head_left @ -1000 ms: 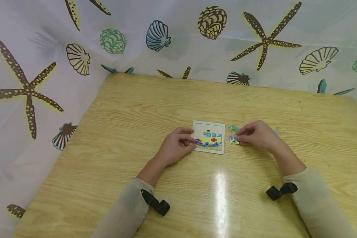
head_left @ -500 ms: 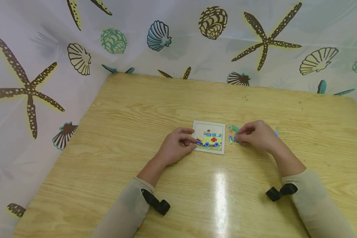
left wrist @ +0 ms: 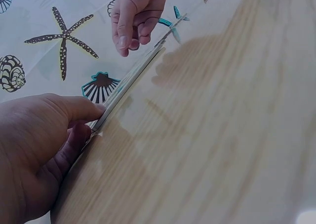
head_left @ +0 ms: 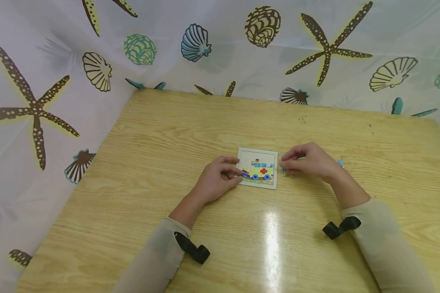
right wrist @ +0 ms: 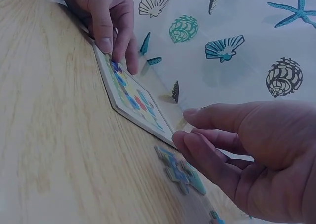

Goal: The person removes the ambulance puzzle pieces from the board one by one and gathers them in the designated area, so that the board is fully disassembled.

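On the table lies a square jigsaw board (head_left: 256,152) with a pale frame, showing a yellow ambulance with blue wheels and a red cross. My left hand (head_left: 220,179) holds its left edge, fingertips over the picture's lower-left part. In the left wrist view, thumb and finger meet the thin edge of the board (left wrist: 129,81). Just right of the board hovers my right hand (head_left: 308,162), thumb and forefinger apart with nothing visible between them. Beneath it, puzzle pieces (right wrist: 173,169) lie on the table, mostly hidden from the head view.
Another small blue piece (head_left: 340,163) lies right of my right hand, partly covered by it. A white curtain (head_left: 227,44) printed with shells and starfish hangs behind the wooden table (head_left: 190,122) and along its left side.
My right hand has moved left and slightly up from the loose pieces, coming close to the board's right edge and covering the pieces more. The left hand and board stay put.
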Demonstrator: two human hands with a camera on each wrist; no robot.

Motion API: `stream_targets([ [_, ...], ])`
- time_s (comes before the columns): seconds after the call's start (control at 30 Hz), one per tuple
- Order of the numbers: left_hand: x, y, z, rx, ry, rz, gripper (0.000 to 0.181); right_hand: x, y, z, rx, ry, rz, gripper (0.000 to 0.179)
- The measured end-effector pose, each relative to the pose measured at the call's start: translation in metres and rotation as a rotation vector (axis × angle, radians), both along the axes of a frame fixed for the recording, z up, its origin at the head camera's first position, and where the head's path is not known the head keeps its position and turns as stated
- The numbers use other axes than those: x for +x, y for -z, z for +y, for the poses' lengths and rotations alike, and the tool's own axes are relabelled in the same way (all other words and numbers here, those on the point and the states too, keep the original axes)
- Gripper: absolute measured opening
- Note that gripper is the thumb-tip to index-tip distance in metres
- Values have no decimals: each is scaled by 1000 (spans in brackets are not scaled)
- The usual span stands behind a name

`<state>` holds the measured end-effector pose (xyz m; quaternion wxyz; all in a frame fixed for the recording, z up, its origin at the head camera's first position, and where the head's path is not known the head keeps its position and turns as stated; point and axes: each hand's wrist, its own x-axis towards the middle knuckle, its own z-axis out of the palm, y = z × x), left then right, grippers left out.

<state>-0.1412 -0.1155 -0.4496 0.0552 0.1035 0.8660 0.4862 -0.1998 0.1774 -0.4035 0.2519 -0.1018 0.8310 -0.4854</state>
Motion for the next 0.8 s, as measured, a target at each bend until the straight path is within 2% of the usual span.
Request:
stream_targets([
  [0.27,0,-1,1,-2,0,-5,11,-4,-2,-16,43,-37,21,25],
  [0.67,-1,-1,0,11,10,5,10,-11,3,-44,20,-139,21,28],
  [0.8,-1,-1,0,12,17,12,11,-10,2,-55,69,-152,50,27],
])
